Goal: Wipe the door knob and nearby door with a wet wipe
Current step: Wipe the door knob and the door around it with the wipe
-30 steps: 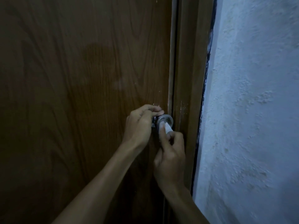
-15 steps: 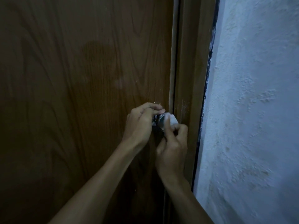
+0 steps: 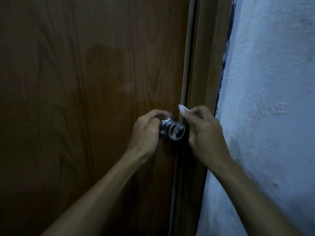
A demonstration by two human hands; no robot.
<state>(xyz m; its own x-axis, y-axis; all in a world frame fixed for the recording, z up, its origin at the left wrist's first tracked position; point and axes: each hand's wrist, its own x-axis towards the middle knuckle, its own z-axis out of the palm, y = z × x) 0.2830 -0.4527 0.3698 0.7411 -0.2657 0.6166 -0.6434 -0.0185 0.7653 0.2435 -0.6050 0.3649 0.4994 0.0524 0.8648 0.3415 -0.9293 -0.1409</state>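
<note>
A shiny metal door knob (image 3: 176, 130) sticks out of the dark brown wooden door (image 3: 88, 92) close to its right edge. My left hand (image 3: 147, 132) curls round the neck of the knob behind its round face. My right hand (image 3: 203, 133) is lifted off the knob, up and to its right, and pinches a small white wet wipe (image 3: 183, 109) that pokes out above its fingers in front of the door's edge. The face of the knob is bare and in full view.
A brown door frame (image 3: 204, 68) runs down just right of the door. A rough, pale plastered wall (image 3: 272, 99) fills the right side. A darker damp-looking patch (image 3: 105, 65) marks the door above the knob.
My right hand has come off the knob with the wipe, moving up and to the right, so the knob's face is uncovered. My left hand has stayed on the knob's neck.
</note>
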